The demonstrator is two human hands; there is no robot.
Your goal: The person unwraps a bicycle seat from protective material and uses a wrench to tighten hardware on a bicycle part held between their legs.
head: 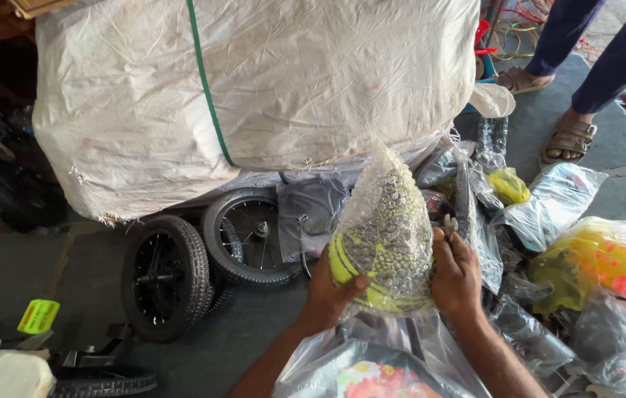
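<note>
Both hands (394, 284) grip a bubble-wrapped yellow part (383, 243), hemmed by small wheels (202, 258), plastic bags (549, 214), white sack (254, 96).

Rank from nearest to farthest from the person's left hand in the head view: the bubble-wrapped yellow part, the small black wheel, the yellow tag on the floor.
1. Bubble-wrapped yellow part: held in the left hand.
2. Small black wheel: on the floor, to its left.
3. Yellow tag: far left on the floor.

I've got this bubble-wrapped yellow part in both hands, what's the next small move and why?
Probably peel the wrap open from its loose top. The left hand already steadies the bubble-wrapped yellow part from below, the right hand sits on its side by a small tool, and the wrap's peak looks free.
</note>
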